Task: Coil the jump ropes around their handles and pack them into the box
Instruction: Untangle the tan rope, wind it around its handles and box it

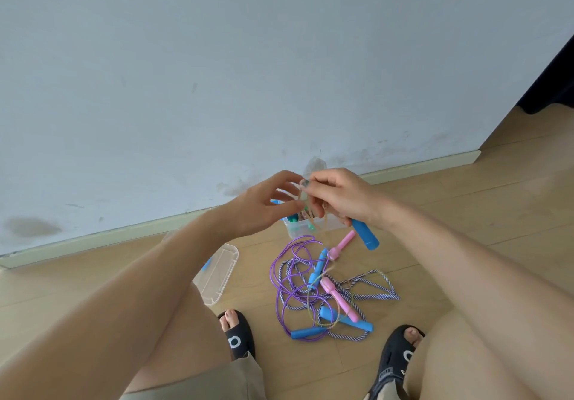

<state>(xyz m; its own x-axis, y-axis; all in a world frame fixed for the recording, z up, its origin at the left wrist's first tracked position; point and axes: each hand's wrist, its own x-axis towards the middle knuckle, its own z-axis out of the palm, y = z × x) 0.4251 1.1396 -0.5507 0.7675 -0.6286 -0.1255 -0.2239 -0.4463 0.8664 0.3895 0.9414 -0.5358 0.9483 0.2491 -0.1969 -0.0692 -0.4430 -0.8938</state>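
My right hand (pixel 340 197) grips a blue handle (pixel 366 234) that sticks out below it, and its fingertips pinch a thin yellowish rope (pixel 323 228). Close on the left, my left hand (pixel 264 205) has its fingers spread and curled around the same rope's loops. That rope hangs down to another blue handle (pixel 320 264) on the floor. Behind the hands stands a clear plastic box (pixel 296 228) with coiled ropes inside. A tangle lies on the floor: a purple rope (pixel 284 275), a striped rope (pixel 380 286), pink handles (pixel 335 298) and blue handles (pixel 344 319).
The clear box lid (pixel 219 270) lies on the wooden floor to the left. My feet in black slippers (pixel 237 336) frame the pile. A pale wall with a skirting board (pixel 124 235) runs behind the box. A dark object (pixel 549 79) stands at the far right.
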